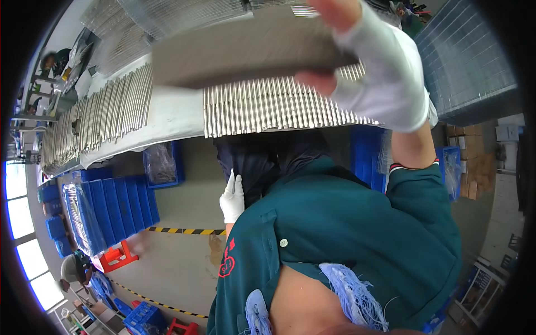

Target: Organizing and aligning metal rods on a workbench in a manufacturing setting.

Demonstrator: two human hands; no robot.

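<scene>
My right hand (379, 72), in a white glove with bare fingertips, is raised over the table. Its fingers and thumb close on the right end of a long, flat grey-brown block (251, 49), which motion blurs. Below the block lies a close row of slim silvery metal rods (268, 106), side by side near the table's front edge. Another row of such rods (114, 109) is spread further left on the white cloth (177, 114). My left hand (233, 202), in a white glove, hangs low beside my thigh, fingers extended and slightly apart, with nothing visible in it.
Clear plastic trays (184, 17) are stacked at the table's back, and more trays (466, 61) stand at the right. Blue crates (120, 204) sit on the floor at left, near a red stool (117, 258). Another person (75, 271) is at the far lower left.
</scene>
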